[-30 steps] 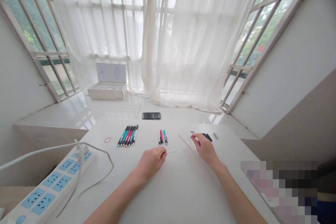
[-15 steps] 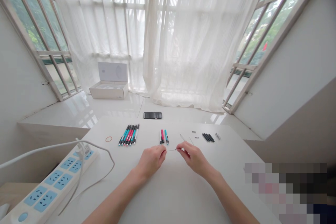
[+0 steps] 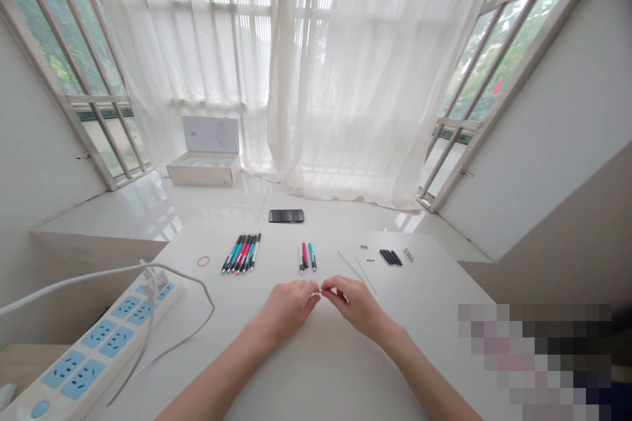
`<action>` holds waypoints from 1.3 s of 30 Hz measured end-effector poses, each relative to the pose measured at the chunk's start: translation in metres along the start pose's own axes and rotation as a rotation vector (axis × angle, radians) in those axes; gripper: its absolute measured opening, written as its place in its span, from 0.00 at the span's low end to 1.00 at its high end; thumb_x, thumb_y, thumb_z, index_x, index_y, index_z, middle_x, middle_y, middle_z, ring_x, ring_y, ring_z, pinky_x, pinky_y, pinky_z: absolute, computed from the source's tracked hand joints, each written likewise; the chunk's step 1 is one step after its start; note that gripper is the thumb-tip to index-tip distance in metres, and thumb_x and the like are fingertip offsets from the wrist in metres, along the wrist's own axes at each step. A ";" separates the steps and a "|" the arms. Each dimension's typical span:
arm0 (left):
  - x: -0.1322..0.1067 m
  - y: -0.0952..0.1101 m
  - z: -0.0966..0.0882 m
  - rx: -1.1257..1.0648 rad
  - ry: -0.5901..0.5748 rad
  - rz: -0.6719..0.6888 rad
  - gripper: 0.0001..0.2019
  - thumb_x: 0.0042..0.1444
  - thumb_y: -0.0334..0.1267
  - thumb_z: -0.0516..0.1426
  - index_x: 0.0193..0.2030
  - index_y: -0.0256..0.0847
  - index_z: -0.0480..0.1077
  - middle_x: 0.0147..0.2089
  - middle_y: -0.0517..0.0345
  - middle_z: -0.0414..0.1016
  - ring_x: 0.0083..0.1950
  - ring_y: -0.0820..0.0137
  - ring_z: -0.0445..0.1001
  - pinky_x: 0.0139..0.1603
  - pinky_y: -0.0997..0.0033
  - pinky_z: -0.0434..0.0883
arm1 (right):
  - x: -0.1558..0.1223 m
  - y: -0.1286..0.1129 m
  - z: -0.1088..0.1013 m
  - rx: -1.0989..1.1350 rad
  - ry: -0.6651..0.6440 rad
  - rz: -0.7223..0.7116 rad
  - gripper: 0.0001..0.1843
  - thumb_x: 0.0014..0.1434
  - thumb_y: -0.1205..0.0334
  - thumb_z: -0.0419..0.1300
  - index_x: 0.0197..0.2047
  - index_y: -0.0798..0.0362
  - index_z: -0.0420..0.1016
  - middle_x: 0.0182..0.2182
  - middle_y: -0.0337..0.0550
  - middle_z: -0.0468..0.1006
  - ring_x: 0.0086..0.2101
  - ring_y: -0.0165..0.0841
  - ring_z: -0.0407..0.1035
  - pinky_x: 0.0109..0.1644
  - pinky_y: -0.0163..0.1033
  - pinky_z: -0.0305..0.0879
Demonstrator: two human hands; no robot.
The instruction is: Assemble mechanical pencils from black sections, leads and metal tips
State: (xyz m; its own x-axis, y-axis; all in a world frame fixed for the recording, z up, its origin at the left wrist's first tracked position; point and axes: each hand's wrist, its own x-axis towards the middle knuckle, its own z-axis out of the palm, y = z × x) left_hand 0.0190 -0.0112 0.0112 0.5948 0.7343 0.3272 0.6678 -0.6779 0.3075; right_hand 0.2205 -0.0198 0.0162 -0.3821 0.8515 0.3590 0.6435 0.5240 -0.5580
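My left hand (image 3: 289, 306) and my right hand (image 3: 353, 302) meet fingertip to fingertip over the white table (image 3: 316, 368). Both are pinched on a thin pen refill (image 3: 320, 291), of which only a short bit shows between the fingers. Just beyond the hands lie three pens (image 3: 307, 256), pink, teal and dark. Further left sits a row of several assembled pens (image 3: 241, 254). To the right lie two thin refills (image 3: 356, 269), several black pen parts (image 3: 390, 257) and small springs (image 3: 408, 253).
A blue and white power strip (image 3: 93, 352) with a white cable lies at the table's left edge. A rubber band (image 3: 203, 261) lies near the pens. A black phone (image 3: 286, 216) rests at the far edge; an open white box (image 3: 205, 161) stands on the floor behind.
My right hand came from the parts on the right over to my left hand. The refill's exposed length between the two hands has shrunk as the fingers closed together.
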 end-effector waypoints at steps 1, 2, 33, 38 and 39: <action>0.000 0.001 0.000 0.012 -0.008 0.006 0.09 0.66 0.38 0.46 0.39 0.43 0.65 0.35 0.59 0.75 0.32 0.69 0.73 0.29 0.74 0.62 | 0.000 -0.001 0.001 0.017 -0.003 0.013 0.08 0.63 0.57 0.53 0.37 0.48 0.72 0.30 0.38 0.78 0.27 0.29 0.69 0.32 0.34 0.64; -0.001 0.001 0.001 0.020 -0.014 0.012 0.09 0.66 0.38 0.45 0.39 0.43 0.65 0.34 0.59 0.75 0.31 0.70 0.72 0.27 0.74 0.61 | 0.000 -0.002 0.002 0.032 -0.007 0.025 0.08 0.63 0.57 0.53 0.37 0.48 0.72 0.30 0.38 0.79 0.26 0.29 0.69 0.32 0.34 0.64; -0.001 -0.006 0.003 0.083 -0.009 -0.002 0.09 0.67 0.38 0.45 0.38 0.43 0.63 0.31 0.60 0.75 0.28 0.71 0.72 0.27 0.76 0.59 | -0.009 0.121 -0.048 -0.680 0.339 0.630 0.14 0.62 0.62 0.51 0.46 0.49 0.75 0.51 0.46 0.72 0.45 0.38 0.68 0.36 0.38 0.64; -0.001 -0.005 0.002 0.079 -0.012 -0.007 0.09 0.67 0.38 0.45 0.38 0.43 0.63 0.31 0.60 0.75 0.28 0.71 0.72 0.27 0.76 0.59 | -0.009 0.121 -0.048 -0.665 0.300 0.631 0.16 0.63 0.63 0.49 0.49 0.50 0.73 0.49 0.46 0.74 0.42 0.37 0.70 0.34 0.38 0.64; -0.001 -0.005 0.002 0.075 -0.010 -0.007 0.09 0.67 0.38 0.45 0.38 0.43 0.63 0.31 0.60 0.75 0.28 0.71 0.72 0.27 0.75 0.59 | -0.009 0.121 -0.048 -0.667 0.300 0.643 0.16 0.63 0.62 0.49 0.50 0.50 0.73 0.48 0.47 0.74 0.41 0.37 0.70 0.33 0.38 0.64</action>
State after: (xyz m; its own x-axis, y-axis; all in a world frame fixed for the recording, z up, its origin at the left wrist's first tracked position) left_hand 0.0160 -0.0080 0.0080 0.5943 0.7394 0.3163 0.7030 -0.6687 0.2422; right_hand 0.3335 0.0350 -0.0188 0.2992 0.8835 0.3606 0.9490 -0.2360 -0.2091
